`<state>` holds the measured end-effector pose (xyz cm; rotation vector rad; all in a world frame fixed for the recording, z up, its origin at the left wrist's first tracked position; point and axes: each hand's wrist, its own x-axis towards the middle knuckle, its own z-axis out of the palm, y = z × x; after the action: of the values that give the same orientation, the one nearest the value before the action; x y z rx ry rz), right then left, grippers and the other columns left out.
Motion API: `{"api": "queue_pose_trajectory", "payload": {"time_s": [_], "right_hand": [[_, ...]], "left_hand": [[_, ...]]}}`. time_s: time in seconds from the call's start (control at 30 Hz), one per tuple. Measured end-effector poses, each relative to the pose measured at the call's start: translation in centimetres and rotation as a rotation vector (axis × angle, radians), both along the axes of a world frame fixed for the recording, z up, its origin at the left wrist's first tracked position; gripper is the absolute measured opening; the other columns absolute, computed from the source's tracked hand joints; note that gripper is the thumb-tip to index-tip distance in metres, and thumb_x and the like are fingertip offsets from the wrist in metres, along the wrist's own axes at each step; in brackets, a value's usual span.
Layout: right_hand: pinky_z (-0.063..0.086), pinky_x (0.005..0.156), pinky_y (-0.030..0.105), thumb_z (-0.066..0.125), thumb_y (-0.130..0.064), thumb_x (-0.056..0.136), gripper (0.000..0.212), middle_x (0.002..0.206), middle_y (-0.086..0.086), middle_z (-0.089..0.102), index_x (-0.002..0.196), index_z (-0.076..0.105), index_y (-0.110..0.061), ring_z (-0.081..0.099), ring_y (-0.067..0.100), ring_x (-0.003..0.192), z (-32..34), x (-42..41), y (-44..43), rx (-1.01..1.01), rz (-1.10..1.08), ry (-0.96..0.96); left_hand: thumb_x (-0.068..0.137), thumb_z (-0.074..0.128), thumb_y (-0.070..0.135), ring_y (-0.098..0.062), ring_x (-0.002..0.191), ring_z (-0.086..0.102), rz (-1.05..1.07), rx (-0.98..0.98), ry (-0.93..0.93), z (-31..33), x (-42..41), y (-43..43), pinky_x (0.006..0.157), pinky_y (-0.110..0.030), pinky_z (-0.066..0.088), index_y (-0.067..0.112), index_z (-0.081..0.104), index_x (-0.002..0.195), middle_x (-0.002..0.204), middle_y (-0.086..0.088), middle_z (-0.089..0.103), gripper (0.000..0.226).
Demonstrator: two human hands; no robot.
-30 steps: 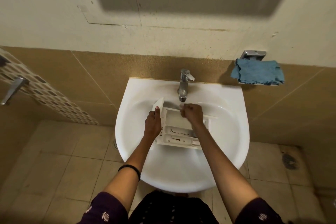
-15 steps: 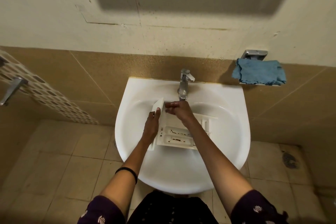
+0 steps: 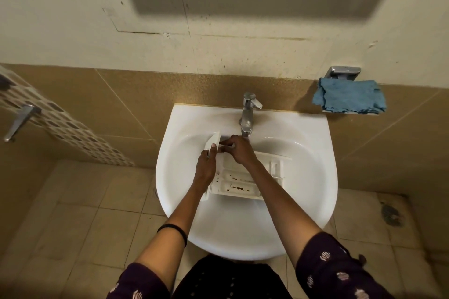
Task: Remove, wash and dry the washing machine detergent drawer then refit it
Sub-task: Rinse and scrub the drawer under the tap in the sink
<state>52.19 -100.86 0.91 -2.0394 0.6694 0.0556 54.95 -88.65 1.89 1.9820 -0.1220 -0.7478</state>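
Note:
A white detergent drawer (image 3: 240,185) lies in the white basin (image 3: 308,177), brown residue showing in its front compartments. My left hand (image 3: 205,166) grips the drawer's front panel at its left end, thumb up on the panel. My right hand (image 3: 239,150) lies over the drawer's rear left compartment, under the chrome tap (image 3: 247,114), its fingers bent down onto the plastic. The part of the drawer under my right hand is hidden. Whether water runs from the tap is not clear.
A blue cloth (image 3: 349,99) lies on a small metal wall shelf at the right of the basin. A chrome lever (image 3: 20,121) sticks out of the patterned wall tiles at far left. A floor drain (image 3: 391,213) sits at lower right. Beige floor tiles surround the basin.
My right hand has moved left along the back of the drawer, from under the tap spout toward the front panel. My left hand keeps its grip on the panel.

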Motion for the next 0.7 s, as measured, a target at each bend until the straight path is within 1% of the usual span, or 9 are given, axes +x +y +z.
{"api": "queue_pose_trajectory", "payload": {"time_s": [0.07,0.13,0.2,0.3,0.37,0.43,0.5,0.6,0.7], "right_hand": [[0.030,0.092,0.030,0.073,-0.041,0.074,0.054,0.125,0.004,0.060,0.121,0.061,-0.018,0.050,0.024,0.119,-0.3,-0.3,-0.1,-0.133,0.130,0.115],[0.025,0.102,0.038,0.078,-0.047,0.065,0.067,0.128,0.003,0.054,0.124,0.057,-0.023,0.046,0.023,0.122,-0.5,-0.6,-0.4,-0.219,0.159,0.170],[0.034,0.095,0.029,0.081,-0.037,0.065,0.059,0.117,0.008,0.060,0.116,0.063,-0.014,0.055,0.023,0.113,-0.9,-0.7,-0.6,-0.136,0.071,0.055],[0.034,0.068,0.013,0.076,-0.019,0.075,0.028,0.096,0.016,0.070,0.097,0.072,-0.002,0.063,0.029,0.092,-0.8,-0.6,-0.7,-0.030,-0.093,-0.106],[0.036,0.066,0.006,0.072,-0.012,0.078,0.019,0.093,0.016,0.071,0.093,0.074,-0.001,0.064,0.027,0.089,-0.7,-0.5,-0.8,-0.016,-0.118,-0.140],[0.038,0.075,0.002,0.067,-0.005,0.081,0.016,0.096,0.014,0.072,0.095,0.073,-0.001,0.064,0.022,0.091,-0.6,-0.6,-1.0,0.017,-0.132,-0.150],[0.044,0.075,0.008,0.058,0.004,0.084,0.021,0.096,0.015,0.070,0.101,0.071,0.002,0.063,0.017,0.083,-0.2,-1.2,-1.4,0.121,-0.216,-0.149],[0.054,0.073,0.022,0.047,0.012,0.086,0.025,0.092,0.019,0.066,0.100,0.067,0.010,0.061,0.017,0.071,0.2,-2.1,-1.3,0.330,-0.440,-0.103],[0.052,0.091,0.040,0.044,0.014,0.087,0.025,0.095,0.024,0.066,0.101,0.065,0.013,0.064,0.026,0.079,0.2,-2.2,-0.3,0.421,-0.217,0.127]], "left_hand": [[0.100,0.024,0.043,-0.031,0.116,0.051,0.031,0.015,-0.015,-0.1,0.0,0.0,0.098,-0.036,0.038,0.004,0.048,0.128,0.129,-0.014,0.054,0.054],[0.099,0.027,0.045,-0.030,0.110,0.053,0.035,0.040,-0.038,-0.1,-0.2,0.0,0.094,-0.035,0.039,0.004,0.050,0.125,0.124,-0.015,0.056,0.054],[0.094,0.034,0.054,-0.029,0.107,0.055,-0.002,0.062,-0.054,-0.2,0.0,0.0,0.093,-0.035,0.042,0.003,0.052,0.123,0.122,-0.015,0.059,0.061],[0.087,0.040,0.062,-0.030,0.117,0.052,-0.033,0.093,-0.033,-0.4,0.2,0.1,0.100,-0.040,0.042,0.005,0.043,0.134,0.130,-0.013,0.054,0.074],[0.088,0.041,0.061,-0.030,0.117,0.051,-0.023,0.101,-0.035,-0.4,0.3,0.1,0.099,-0.038,0.041,0.005,0.043,0.134,0.128,-0.013,0.054,0.073],[0.090,0.041,0.057,-0.032,0.114,0.052,-0.031,0.108,-0.053,-0.6,0.4,0.0,0.095,-0.037,0.041,0.002,0.047,0.127,0.123,-0.015,0.057,0.067],[0.093,0.038,0.054,-0.032,0.111,0.054,-0.051,0.097,-0.036,-0.5,0.7,-0.2,0.095,-0.038,0.043,0.002,0.051,0.121,0.119,-0.016,0.058,0.061],[0.094,0.032,0.054,-0.035,0.118,0.049,-0.046,0.137,0.011,-0.5,0.8,-0.7,0.102,-0.046,0.039,0.005,0.045,0.130,0.130,-0.017,0.050,0.062],[0.097,0.028,0.049,-0.036,0.115,0.049,-0.025,0.191,-0.081,-0.8,0.4,-1.0,0.102,-0.047,0.040,0.003,0.046,0.128,0.126,-0.020,0.051,0.058]]}}
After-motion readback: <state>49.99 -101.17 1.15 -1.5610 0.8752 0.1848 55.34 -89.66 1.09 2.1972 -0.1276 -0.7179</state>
